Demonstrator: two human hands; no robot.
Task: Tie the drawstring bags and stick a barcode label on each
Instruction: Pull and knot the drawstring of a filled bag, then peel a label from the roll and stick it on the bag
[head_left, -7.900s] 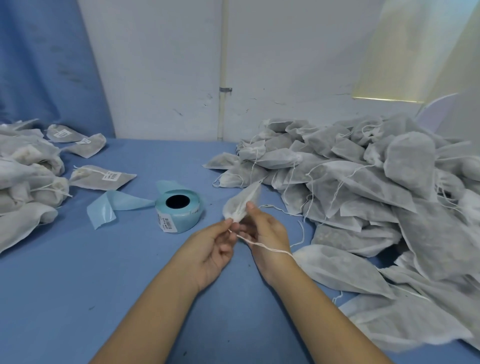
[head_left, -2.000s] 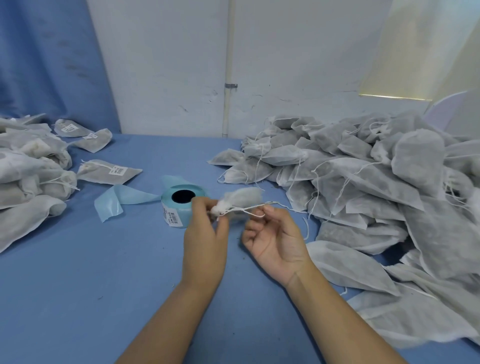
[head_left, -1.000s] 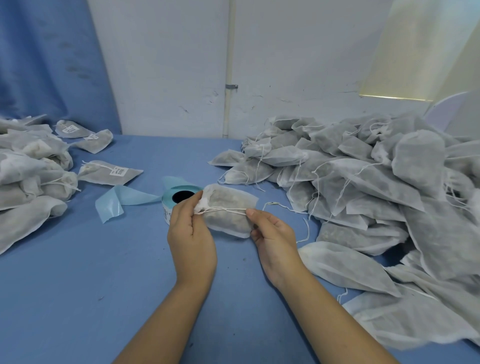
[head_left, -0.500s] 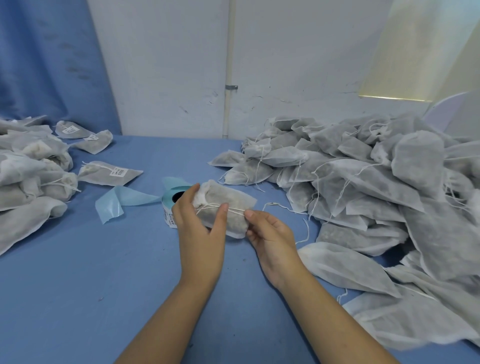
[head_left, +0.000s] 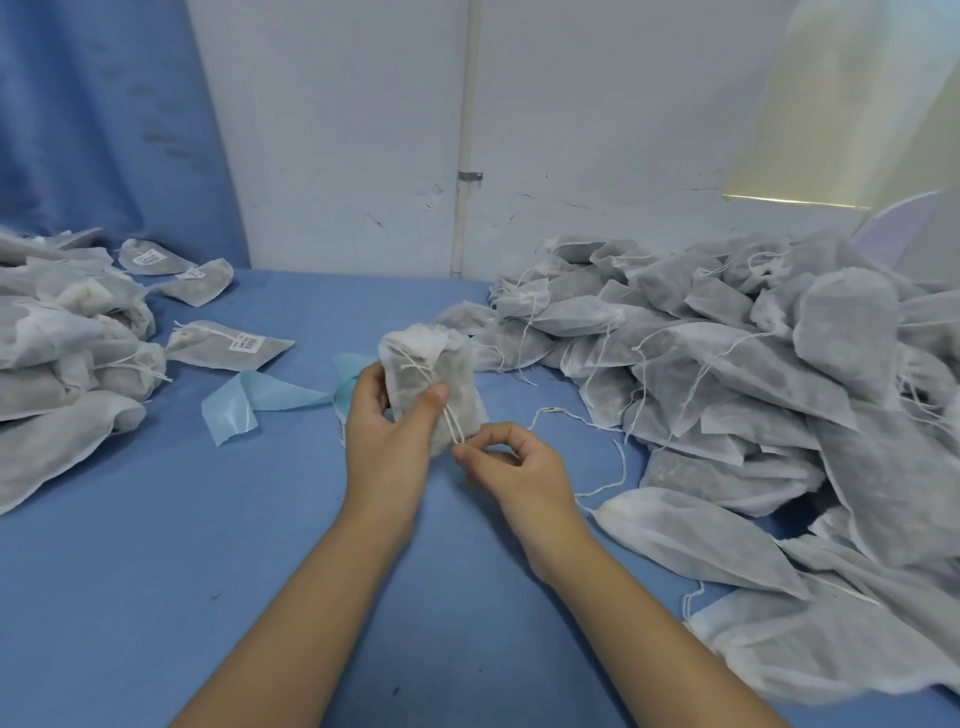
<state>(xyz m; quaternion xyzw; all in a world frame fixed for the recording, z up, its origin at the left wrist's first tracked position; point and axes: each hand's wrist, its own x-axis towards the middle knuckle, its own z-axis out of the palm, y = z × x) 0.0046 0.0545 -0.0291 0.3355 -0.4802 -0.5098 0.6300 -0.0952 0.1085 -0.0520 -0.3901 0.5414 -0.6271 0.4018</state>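
My left hand grips a small white drawstring bag upright above the blue table, thumb pressed on its front over the string. The bag's white drawstring runs down from the gathered neck to my right hand, which pinches its end just below the bag. Behind my left hand, mostly hidden, stands the light blue label roll, with a strip of blue backing paper trailing to the left.
A big heap of loose white bags fills the right side of the table. Labelled bags and a pile of bags lie at the left. A white wall stands behind.
The bag has turned from lying sideways to standing upright in my left hand. My right hand has dropped lower and now pinches the string end below the bag.
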